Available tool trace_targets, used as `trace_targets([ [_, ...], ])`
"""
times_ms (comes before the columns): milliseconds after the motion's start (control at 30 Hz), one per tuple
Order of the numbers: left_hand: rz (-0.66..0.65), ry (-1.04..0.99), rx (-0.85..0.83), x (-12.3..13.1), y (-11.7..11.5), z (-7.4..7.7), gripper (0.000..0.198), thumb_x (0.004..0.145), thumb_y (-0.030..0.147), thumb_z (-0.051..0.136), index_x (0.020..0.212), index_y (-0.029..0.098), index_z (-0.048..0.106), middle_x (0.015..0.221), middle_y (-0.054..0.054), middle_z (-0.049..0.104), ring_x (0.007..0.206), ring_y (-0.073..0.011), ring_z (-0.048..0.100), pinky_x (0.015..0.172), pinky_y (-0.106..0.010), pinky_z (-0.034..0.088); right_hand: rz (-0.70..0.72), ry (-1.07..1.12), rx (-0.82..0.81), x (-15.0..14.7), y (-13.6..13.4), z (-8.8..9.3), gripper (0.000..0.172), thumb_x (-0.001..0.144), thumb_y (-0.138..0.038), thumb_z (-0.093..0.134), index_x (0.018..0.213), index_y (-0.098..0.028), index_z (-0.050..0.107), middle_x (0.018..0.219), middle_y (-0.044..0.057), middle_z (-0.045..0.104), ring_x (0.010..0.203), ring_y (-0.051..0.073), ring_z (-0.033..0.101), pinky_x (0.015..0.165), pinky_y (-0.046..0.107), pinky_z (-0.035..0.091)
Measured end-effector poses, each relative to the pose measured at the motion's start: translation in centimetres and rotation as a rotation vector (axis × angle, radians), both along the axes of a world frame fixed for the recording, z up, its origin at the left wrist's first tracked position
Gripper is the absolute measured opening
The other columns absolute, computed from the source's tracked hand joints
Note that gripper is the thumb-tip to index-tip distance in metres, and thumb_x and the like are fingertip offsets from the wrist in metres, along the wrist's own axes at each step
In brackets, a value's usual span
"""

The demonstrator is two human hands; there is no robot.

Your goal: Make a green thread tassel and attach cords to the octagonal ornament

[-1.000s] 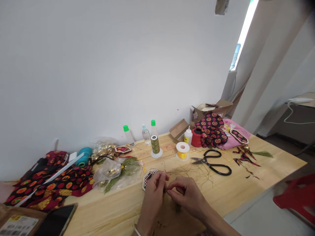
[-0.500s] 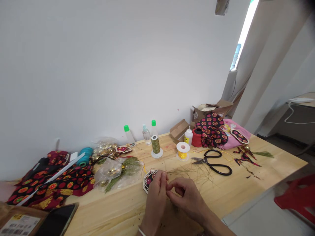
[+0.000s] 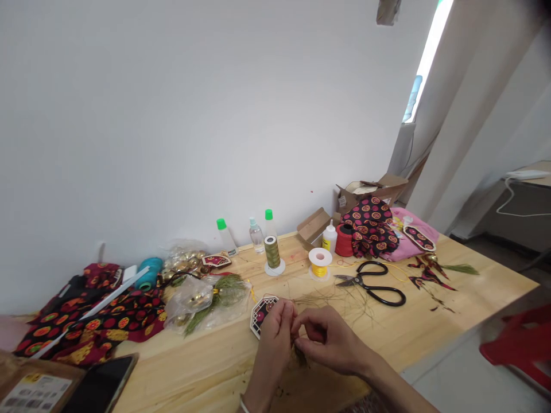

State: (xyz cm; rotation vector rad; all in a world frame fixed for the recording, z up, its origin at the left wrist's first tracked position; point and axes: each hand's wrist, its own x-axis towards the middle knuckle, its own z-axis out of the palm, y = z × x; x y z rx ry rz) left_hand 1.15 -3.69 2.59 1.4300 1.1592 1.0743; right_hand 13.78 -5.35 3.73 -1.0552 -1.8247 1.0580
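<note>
My left hand (image 3: 272, 344) and my right hand (image 3: 330, 339) meet above the near part of the wooden table (image 3: 206, 361), fingers pinched together on a small bundle of green thread strands (image 3: 300, 357) that hangs between them. Just beyond my left fingers lies an octagonal patterned fabric piece (image 3: 259, 314). Loose green threads (image 3: 340, 301) are scattered on the table behind my hands.
Black scissors (image 3: 373, 284), a yellow spool (image 3: 319, 263), a green spool (image 3: 272, 253), a red spool (image 3: 344, 240) and small bottles (image 3: 256, 235) stand further back. Patterned cloth (image 3: 94, 321) and a phone (image 3: 97, 387) lie at left. A red chair (image 3: 523, 344) is at right.
My hands stayed together at the same spot; the fingers shifted slightly, and the green strand bundle now hangs lower between them.
</note>
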Motion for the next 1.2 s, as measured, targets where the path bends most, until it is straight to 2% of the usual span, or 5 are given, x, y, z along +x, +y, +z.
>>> trace_targets([
  [300,0.01,-0.041,-0.029,0.2,0.0,0.0,0.033,0.078,0.044,0.042,0.057,0.018,0.04,0.053,0.005,0.035,0.052,-0.0107,0.035,0.05,-0.021,0.031,0.008,-0.013,0.033,0.3,-0.3,-0.1,0.007,0.065,-0.012,0.053,0.07,-0.016,0.057,0.046,-0.01,0.024,0.041,0.005,0.022,0.041,0.017,0.019],
  [567,0.007,-0.012,-0.015,-0.1,0.0,0.4,0.034,0.08,0.044,0.038,0.06,0.018,0.044,0.048,0.005,0.037,0.046,-0.0098,0.036,0.047,-0.021,0.031,-0.201,-0.038,-0.003,-0.4,-0.7,-1.3,0.01,0.062,-0.019,0.06,0.07,-0.015,0.058,0.047,-0.009,0.028,0.044,0.005,0.027,0.042,0.018,0.021],
  [767,-0.021,0.037,-0.06,-0.6,0.0,0.7,0.033,0.079,0.047,0.036,0.063,0.019,0.043,0.051,0.005,0.037,0.044,-0.01,0.035,0.044,-0.021,0.028,-0.21,-0.054,0.0,-0.9,-0.6,-1.9,0.008,0.065,-0.017,0.054,0.067,-0.014,0.062,0.043,-0.009,0.027,0.041,0.005,0.025,0.04,0.018,0.02],
  [1000,-0.074,0.288,0.111,-1.8,0.3,2.3,0.03,0.082,0.037,0.034,0.061,0.02,0.047,0.058,0.0,0.048,0.058,-0.0156,0.044,0.056,-0.025,0.032,-0.182,-0.013,-0.051,-0.6,-0.4,-1.7,0.007,0.064,-0.015,0.054,0.065,-0.014,0.061,0.042,-0.009,0.028,0.04,0.005,0.025,0.039,0.017,0.018],
  [1200,-0.054,0.335,0.16,-1.7,0.5,2.1,0.031,0.084,0.034,0.033,0.059,0.02,0.045,0.057,0.0,0.048,0.058,-0.0151,0.044,0.057,-0.024,0.031,-0.16,0.037,-0.104,-0.5,-0.4,-1.4,0.006,0.065,-0.016,0.054,0.064,-0.013,0.06,0.042,-0.008,0.028,0.04,0.005,0.024,0.039,0.018,0.017],
])
